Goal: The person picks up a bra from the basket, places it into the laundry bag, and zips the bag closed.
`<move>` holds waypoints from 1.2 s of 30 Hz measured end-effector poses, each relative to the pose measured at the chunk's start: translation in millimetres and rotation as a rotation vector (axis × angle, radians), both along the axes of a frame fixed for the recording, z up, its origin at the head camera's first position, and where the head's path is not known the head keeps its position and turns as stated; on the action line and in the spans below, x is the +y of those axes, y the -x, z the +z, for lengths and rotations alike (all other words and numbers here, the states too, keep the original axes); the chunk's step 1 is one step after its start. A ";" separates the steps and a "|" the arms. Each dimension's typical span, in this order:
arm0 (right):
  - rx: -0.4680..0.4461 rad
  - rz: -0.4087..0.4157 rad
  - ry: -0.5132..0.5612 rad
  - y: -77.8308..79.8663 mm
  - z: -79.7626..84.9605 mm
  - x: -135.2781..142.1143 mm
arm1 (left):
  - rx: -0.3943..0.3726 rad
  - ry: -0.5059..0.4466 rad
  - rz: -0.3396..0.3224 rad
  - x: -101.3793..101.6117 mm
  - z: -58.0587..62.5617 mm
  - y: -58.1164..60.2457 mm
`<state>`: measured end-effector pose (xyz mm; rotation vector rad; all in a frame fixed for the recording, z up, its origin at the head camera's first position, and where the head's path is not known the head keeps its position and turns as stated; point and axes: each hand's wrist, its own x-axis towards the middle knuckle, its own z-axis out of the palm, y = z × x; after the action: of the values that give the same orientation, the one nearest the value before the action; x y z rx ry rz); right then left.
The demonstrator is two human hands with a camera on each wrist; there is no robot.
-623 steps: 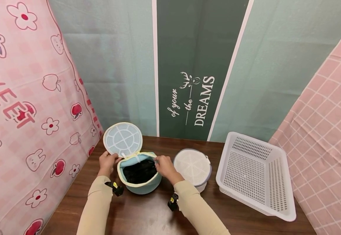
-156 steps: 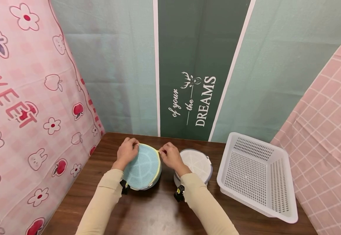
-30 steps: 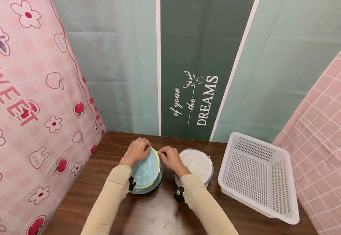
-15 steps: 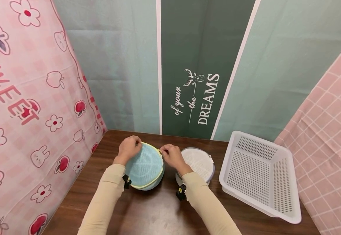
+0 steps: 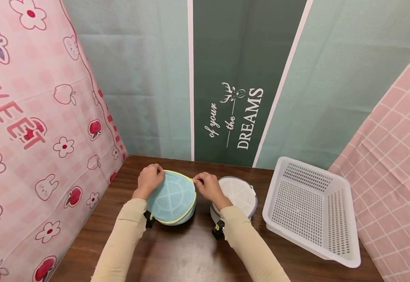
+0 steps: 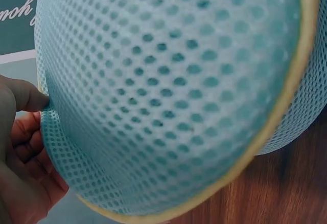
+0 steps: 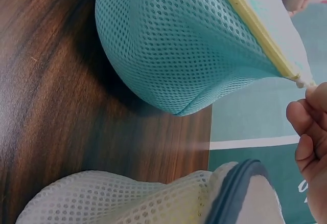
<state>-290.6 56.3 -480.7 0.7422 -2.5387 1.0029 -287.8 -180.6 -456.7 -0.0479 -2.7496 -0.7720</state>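
A round light-blue mesh laundry bag (image 5: 173, 197) with yellow zipper trim (image 7: 255, 29) stands on the table, its lid lying over the top. At the lid's far left edge, my left hand (image 5: 150, 180) pinches the mesh between thumb and fingers; the left wrist view shows the fabric creased beside the thumb (image 6: 30, 97). My right hand (image 5: 208, 186) pinches the small zipper pull at the far right of the rim, stretching that side of the bag to a point. The pull is mostly covered by the fingertips. Whatever lies inside the bag is hidden.
Just right of the blue bag stands a white mesh laundry bag (image 5: 238, 194) with grey-blue trim, partly behind my right wrist. A white perforated plastic basket (image 5: 272, 196) sits farther right on the brown wooden table (image 5: 176, 254). Fabric curtains (image 5: 148, 98) enclose the table.
The lid stood open 20.8 s ago, showing black contents; now it covers the bag. Over the last second my left hand shifted left along the rim, while the right hand stayed at the zipper.
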 end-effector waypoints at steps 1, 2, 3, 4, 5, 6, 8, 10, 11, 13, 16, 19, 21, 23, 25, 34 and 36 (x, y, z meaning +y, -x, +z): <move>0.000 0.002 0.002 -0.1 0.0 0.0 | 0.000 -0.006 0.002 -0.2 -0.3 -0.3; 0.000 0.002 0.002 0.0 -0.1 -0.2 | 0.000 -0.013 0.001 0.0 -0.2 -0.7; 0.002 0.004 0.004 0.0 -0.2 -0.2 | 0.003 -0.017 -0.001 0.0 -0.2 -0.7; 0.006 0.005 0.007 -0.2 -0.1 -0.4 | 0.003 -0.018 -0.001 0.0 -0.3 -0.7; 0.010 0.004 0.007 -0.1 -0.4 -0.6 | 0.002 -0.020 0.002 0.3 -0.2 -0.6; 0.014 0.002 0.009 -0.3 -0.4 -0.8 | -0.001 -0.021 0.006 0.6 -0.1 -0.5; 0.027 0.001 0.011 -0.6 -0.2 -1.1 | -0.009 -0.021 0.016 1.3 0.0 -0.2; 0.033 -0.007 0.010 -0.9 -0.2 -1.4 | -0.010 -0.018 0.027 1.9 -0.7 0.3; 0.033 -0.011 0.008 -1.0 -0.2 -1.4 | -0.008 -0.020 0.031 2.3 -1.0 0.2; 0.022 -0.018 0.002 -1.1 -0.1 -1.5 | -0.002 -0.013 0.037 2.7 -2.0 0.3; -0.003 -0.030 -0.012 1.2 -0.3 -2.3 | 0.002 -0.001 0.042 3.9 -3.0 1.8; -0.032 -0.037 -0.025 4.0 -0.2 -3.2 | -0.011 0.010 0.043 5.5 -2.8 4.3; -0.048 -0.037 -0.028 4.5 0.6 -3.6 | -0.023 0.017 0.043 6.3 -2.7 5.6; -0.060 -0.036 -0.028 4.9 1.2 -4.1 | -0.032 0.025 0.046 6.5 -2.4 6.3; -0.069 -0.035 -0.029 5.3 2.0 -4.9 | -0.040 0.030 0.051 6.4 -2.1 6.5; -0.087 -0.015 -0.050 -1.0 10.4 -3.1 | 0.013 -0.005 0.017 6.6 -2.2 0.0; -0.087 -0.010 -0.052 -5.7 12.7 -0.7 | 0.037 -0.012 0.006 7.7 -3.1 -4.5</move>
<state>-284.9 55.6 -468.0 0.7141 -2.6495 0.9899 -283.2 -173.0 -459.7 -0.0505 -2.7085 -0.7779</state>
